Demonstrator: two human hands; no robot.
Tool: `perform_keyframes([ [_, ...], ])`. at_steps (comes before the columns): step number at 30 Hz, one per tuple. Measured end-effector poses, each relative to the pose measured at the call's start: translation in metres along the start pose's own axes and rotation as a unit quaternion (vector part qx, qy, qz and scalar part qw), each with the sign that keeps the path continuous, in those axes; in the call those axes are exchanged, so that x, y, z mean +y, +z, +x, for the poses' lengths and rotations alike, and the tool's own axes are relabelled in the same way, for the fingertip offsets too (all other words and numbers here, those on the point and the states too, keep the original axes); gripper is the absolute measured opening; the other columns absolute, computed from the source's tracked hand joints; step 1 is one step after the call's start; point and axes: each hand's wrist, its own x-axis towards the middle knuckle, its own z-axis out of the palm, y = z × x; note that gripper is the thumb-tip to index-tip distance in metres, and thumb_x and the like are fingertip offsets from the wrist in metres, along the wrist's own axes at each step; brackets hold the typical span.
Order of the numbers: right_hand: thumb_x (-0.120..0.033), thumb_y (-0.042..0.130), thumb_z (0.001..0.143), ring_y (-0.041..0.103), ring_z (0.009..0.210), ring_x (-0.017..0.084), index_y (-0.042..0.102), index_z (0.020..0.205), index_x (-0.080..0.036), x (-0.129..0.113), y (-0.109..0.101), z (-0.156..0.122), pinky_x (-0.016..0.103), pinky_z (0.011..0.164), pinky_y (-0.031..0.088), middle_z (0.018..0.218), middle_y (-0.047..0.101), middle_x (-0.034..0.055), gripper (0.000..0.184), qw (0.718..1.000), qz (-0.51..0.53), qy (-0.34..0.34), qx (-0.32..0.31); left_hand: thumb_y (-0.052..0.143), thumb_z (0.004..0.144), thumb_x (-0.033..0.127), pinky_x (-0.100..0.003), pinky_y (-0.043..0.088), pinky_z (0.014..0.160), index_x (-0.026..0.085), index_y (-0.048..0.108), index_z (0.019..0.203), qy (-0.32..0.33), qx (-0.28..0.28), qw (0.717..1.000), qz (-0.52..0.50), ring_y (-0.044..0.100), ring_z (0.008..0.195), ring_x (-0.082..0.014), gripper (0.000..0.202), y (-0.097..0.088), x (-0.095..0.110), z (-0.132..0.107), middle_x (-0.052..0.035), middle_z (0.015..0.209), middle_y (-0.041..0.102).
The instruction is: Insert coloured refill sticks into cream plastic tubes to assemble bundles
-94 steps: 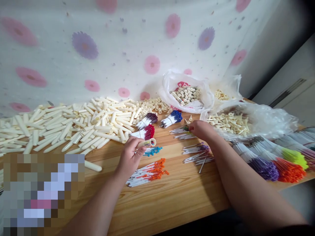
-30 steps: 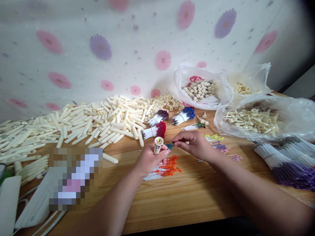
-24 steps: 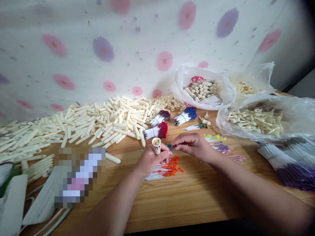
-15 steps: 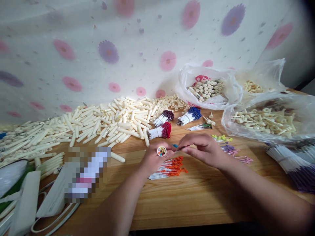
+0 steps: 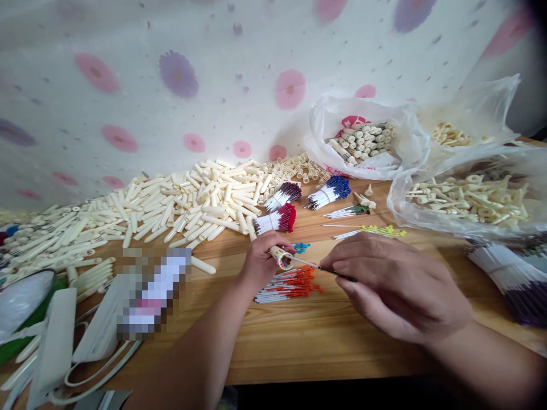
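Observation:
My left hand (image 5: 257, 261) is closed around a cream pen barrel (image 5: 280, 257), whose open end faces right and shows several coloured tips inside. Between the thumb and fingers of my right hand (image 5: 401, 285) is a thin pen refill (image 5: 311, 263), pale toward the barrel and black toward the hand. Its pale end reaches the mouth of the barrel; how far in, I cannot tell. Orange-ended refills (image 5: 294, 283) lie on the table just below the barrel. A few blue-ended refills (image 5: 301, 247) lie behind it, and yellow-ended refills (image 5: 380, 231) beyond my right hand.
Loose cream barrels (image 5: 205, 199) are heaped along the wall. Bundled red refills (image 5: 277, 218) and blue refills (image 5: 329, 192) lie at the back. Plastic bags of cream parts (image 5: 470, 199) stand at the right, near purple-ended refills (image 5: 508, 279). A white power strip (image 5: 55, 347) lies at left.
My right hand has drawn back to the right and nearer, and the black-ended refill now shows. The barrel in my left hand has tilted to point rightward. The view has shifted slightly.

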Motion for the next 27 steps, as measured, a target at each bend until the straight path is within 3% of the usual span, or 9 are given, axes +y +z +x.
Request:
perform_keyframes([
  [4, -0.008, 0.055, 0.079, 0.067, 0.076, 0.018, 0.061, 0.099, -0.022, 0.001, 0.008, 0.0, 0.031, 0.068, 0.057, 0.082, 0.071, 0.0095, 0.024, 0.999, -0.014, -0.029, -0.004, 0.064, 0.079, 0.026, -0.027, 0.043, 0.062, 0.018, 0.065, 0.069, 0.002, -0.003, 1.0, 0.007, 0.056, 0.063, -0.0136, 0.013, 0.001, 0.001, 0.0, -0.0013, 0.067, 0.064],
  [12, -0.009, 0.055, 0.083, 0.066, 0.074, 0.017, 0.062, 0.102, -0.024, 0.006, 0.02, -0.004, 0.031, 0.066, 0.055, 0.083, 0.07, 0.0064, 0.026, 0.998, 0.0, 0.047, 0.03, 0.066, 0.078, 0.028, -0.028, 0.042, 0.068, 0.018, 0.065, 0.078, 0.029, -0.015, 0.999, 0.028, 0.055, 0.072, -0.016, 0.01, -0.003, -0.004, -0.002, -0.002, 0.072, 0.06],
  [16, -0.01, 0.055, 0.083, 0.062, 0.082, 0.019, 0.061, 0.108, -0.024, 0.016, 0.027, -0.01, 0.034, 0.071, 0.052, 0.094, 0.067, 0.008, 0.029, 0.998, -0.04, 0.054, 0.019, 0.059, 0.08, 0.05, -0.03, 0.043, 0.076, 0.017, 0.062, 0.096, 0.045, -0.038, 0.997, 0.044, 0.054, 0.084, -0.0194, 0.037, -0.009, 0.0, -0.003, -0.0056, 0.086, 0.058],
  [19, -0.01, 0.056, 0.082, 0.058, 0.082, 0.017, 0.062, 0.104, -0.021, 0.022, 0.032, -0.014, 0.032, 0.067, 0.05, 0.092, 0.06, 0.0077, 0.025, 0.995, -0.08, 0.057, 0.021, 0.041, 0.082, 0.065, -0.035, 0.041, 0.085, 0.016, 0.058, 0.11, 0.053, -0.06, 0.995, 0.052, 0.052, 0.095, -0.0235, 0.059, -0.012, 0.004, -0.004, -0.0097, 0.097, 0.055],
  [22, -0.011, 0.06, 0.079, 0.052, 0.075, 0.014, 0.063, 0.095, -0.021, 0.026, 0.035, -0.016, 0.028, 0.061, 0.046, 0.083, 0.051, 0.0042, 0.019, 0.991, -0.106, 0.06, 0.046, 0.029, 0.088, 0.06, -0.036, 0.04, 0.09, 0.016, 0.056, 0.114, 0.055, -0.06, 0.995, 0.06, 0.05, 0.1, -0.024, 0.058, -0.012, 0.006, -0.005, -0.0108, 0.102, 0.053],
  [27, -0.012, 0.061, 0.079, 0.051, 0.073, 0.014, 0.061, 0.084, -0.022, 0.027, 0.036, -0.015, 0.029, 0.061, 0.045, 0.082, 0.048, 0.0027, 0.011, 0.988, -0.11, 0.089, 0.061, 0.036, 0.089, 0.056, -0.034, 0.043, 0.083, 0.017, 0.061, 0.106, 0.064, -0.014, 0.995, 0.079, 0.052, 0.093, -0.022, 0.049, -0.007, 0.004, -0.006, -0.0092, 0.096, 0.053],
])
